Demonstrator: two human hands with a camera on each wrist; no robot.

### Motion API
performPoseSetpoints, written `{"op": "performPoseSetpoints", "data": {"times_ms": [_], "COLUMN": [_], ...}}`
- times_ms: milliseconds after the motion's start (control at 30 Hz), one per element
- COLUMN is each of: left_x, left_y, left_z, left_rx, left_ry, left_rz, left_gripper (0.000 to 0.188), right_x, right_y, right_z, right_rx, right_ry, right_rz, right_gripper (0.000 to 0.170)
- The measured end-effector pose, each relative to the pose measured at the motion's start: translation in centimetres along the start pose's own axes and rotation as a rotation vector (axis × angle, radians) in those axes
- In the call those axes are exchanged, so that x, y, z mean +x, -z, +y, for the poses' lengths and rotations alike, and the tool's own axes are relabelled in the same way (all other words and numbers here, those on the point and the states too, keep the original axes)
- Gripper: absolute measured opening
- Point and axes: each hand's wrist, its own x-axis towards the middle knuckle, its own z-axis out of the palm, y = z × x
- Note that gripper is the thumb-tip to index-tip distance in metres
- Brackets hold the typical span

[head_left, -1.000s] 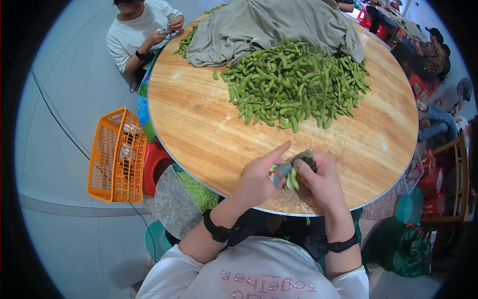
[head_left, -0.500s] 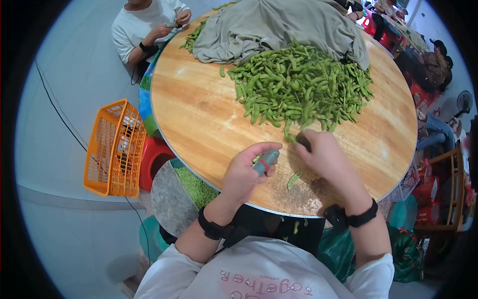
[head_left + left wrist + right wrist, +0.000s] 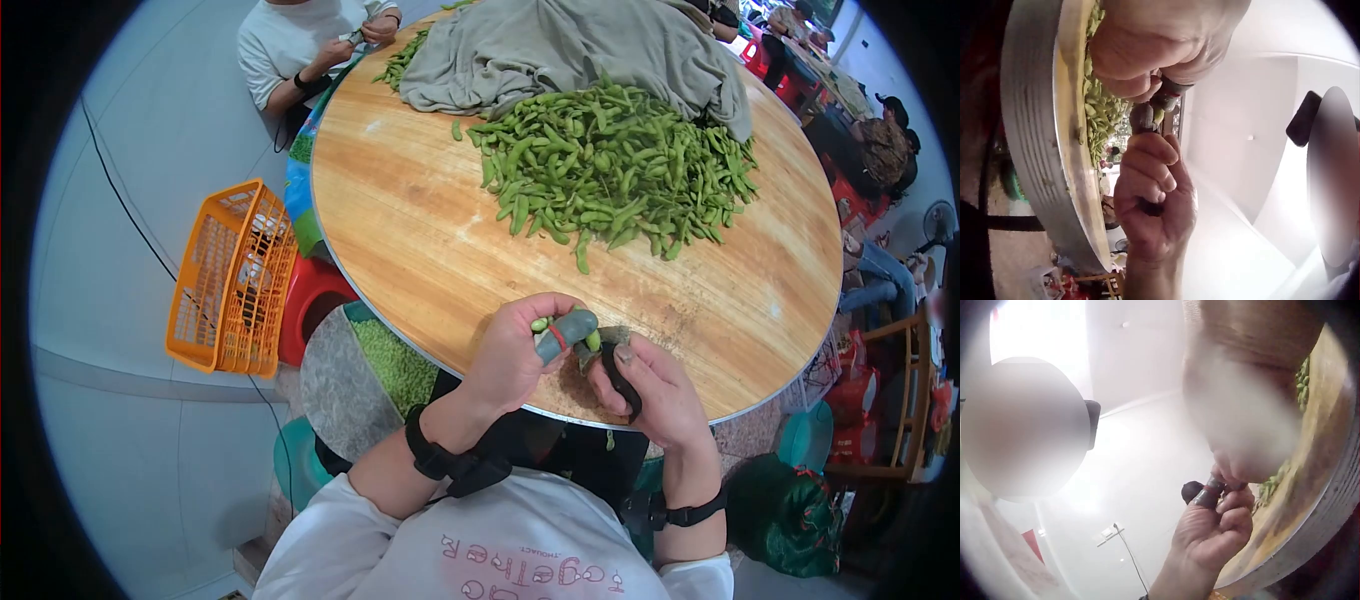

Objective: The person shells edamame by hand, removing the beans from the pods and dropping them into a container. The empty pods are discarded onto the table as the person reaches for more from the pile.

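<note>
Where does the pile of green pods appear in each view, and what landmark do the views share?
Head: pile above and right of centre.
Left wrist: pile left of centre, mostly in the upper half, partly behind the left hand.
Right wrist: pile right of centre, partly hidden behind the right hand.
Shared landmark: the table, under the pile in all three.

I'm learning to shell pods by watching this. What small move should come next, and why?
I'd probably press the green pod with the grey cover on the left hand: the pod lies by the cover's tip, the right hand is close beside it, and green beans show in the left hand.
</note>
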Motion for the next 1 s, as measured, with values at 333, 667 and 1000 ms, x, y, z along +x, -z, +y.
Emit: {"op": "performPoseSetpoints", "data": {"times_ms": [333, 667, 1000], "left_x": [-0.5, -0.4, 0.3], "left_y": [-0.6, 0.2, -0.4], "left_z": [-0.3, -0.1, -0.5], "left_rx": [0.627, 0.275, 0.645], "left_ry": [-0.220, 0.116, -0.131], "left_rz": [0.041, -0.241, -0.051], "left_gripper": [0.012, 0.017, 0.020], "right_x": [-0.2, -0.8, 0.4], "right_y": [-0.6, -0.1, 0.1], "right_z": [1.1, 1.3, 1.0], "right_rx": [0.060, 0.263, -0.138], "right_ry": [-0.003, -0.118, -0.026], "right_rz": [0.042, 0.040, 0.313], "right_gripper": [0.022, 0.017, 0.015]}}
